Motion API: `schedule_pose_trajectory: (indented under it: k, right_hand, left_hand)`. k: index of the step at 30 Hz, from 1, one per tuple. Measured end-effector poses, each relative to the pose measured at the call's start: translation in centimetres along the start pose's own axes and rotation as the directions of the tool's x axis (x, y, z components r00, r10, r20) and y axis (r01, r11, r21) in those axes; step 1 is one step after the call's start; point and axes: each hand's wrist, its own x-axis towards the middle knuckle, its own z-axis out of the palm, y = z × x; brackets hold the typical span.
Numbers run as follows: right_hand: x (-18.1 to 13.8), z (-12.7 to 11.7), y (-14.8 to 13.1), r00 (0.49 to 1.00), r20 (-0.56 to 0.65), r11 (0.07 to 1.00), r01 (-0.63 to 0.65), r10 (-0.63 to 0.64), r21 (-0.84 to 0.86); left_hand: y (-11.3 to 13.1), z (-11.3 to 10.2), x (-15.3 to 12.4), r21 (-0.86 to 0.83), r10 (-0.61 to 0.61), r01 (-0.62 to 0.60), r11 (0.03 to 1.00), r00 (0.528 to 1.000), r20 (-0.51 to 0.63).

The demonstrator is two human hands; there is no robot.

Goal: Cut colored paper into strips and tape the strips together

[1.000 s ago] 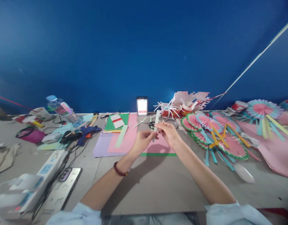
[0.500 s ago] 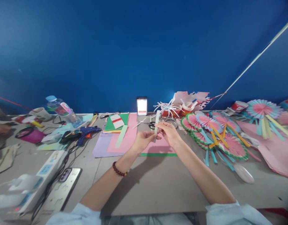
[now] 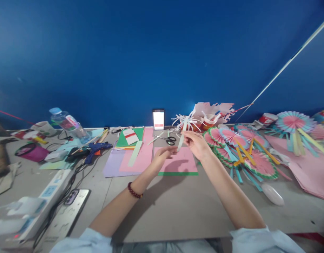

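Note:
My right hand (image 3: pixel 194 143) pinches a pale green paper strip (image 3: pixel 182 136) and holds it upright above the pink sheet (image 3: pixel 177 164). Just left of the strip's lower end is my left hand (image 3: pixel 164 155), fingers loosely curled; whether it still touches the strip is unclear. Black-handled scissors (image 3: pixel 169 139) lie on the table right behind both hands. Another pale green strip (image 3: pixel 135 153) lies on a pink sheet to the left.
Pink and green paper fans (image 3: pixel 240 151) cover the right side. Cups with white paper curls (image 3: pixel 189 122) stand at the back. A blue glue gun (image 3: pixel 94 149), cables, a water bottle (image 3: pixel 68 123) and a phone (image 3: pixel 69 207) lie left. A small upright screen (image 3: pixel 158 119) leans on the blue wall.
My right hand has lifted the strip up and to the right. My left hand has dropped slightly and drawn back from it.

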Motion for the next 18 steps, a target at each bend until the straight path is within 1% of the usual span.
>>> schedule_pose_trajectory:
  k: [2,4,8,12,15,18]
  right_hand:
    - [-0.5,0.7,0.7,0.999,0.034,0.998,-0.030,0.031,-0.047]
    - [-1.0,1.3,1.4,0.995,0.075,0.995,-0.059,0.065,-0.078]
    - [-1.5,1.8,2.3,0.983,0.145,0.992,-0.104,0.114,-0.074]
    - [-1.4,1.6,1.7,0.986,0.096,0.990,-0.138,0.139,-0.022]
    - [-1.2,1.2,0.8,0.991,0.047,0.992,-0.124,0.122,0.039]
    - [-1.0,0.9,0.3,0.995,0.019,0.992,-0.102,0.100,0.081]
  left_hand:
    - [0.8,-0.1,-0.2,0.042,0.092,-0.089,0.995,0.994,-0.052]
    - [1.4,0.1,-0.5,0.096,0.164,-0.157,0.983,0.983,-0.078]
    - [1.7,0.4,-1.1,0.193,0.223,-0.198,0.961,0.968,-0.118]
    - [1.8,0.6,-1.2,0.258,0.226,-0.190,0.947,0.967,-0.116]
    - [2.0,0.9,-1.4,0.287,0.227,-0.190,0.939,0.968,-0.103]
    - [2.1,1.1,-1.5,0.270,0.222,-0.187,0.944,0.970,-0.102]
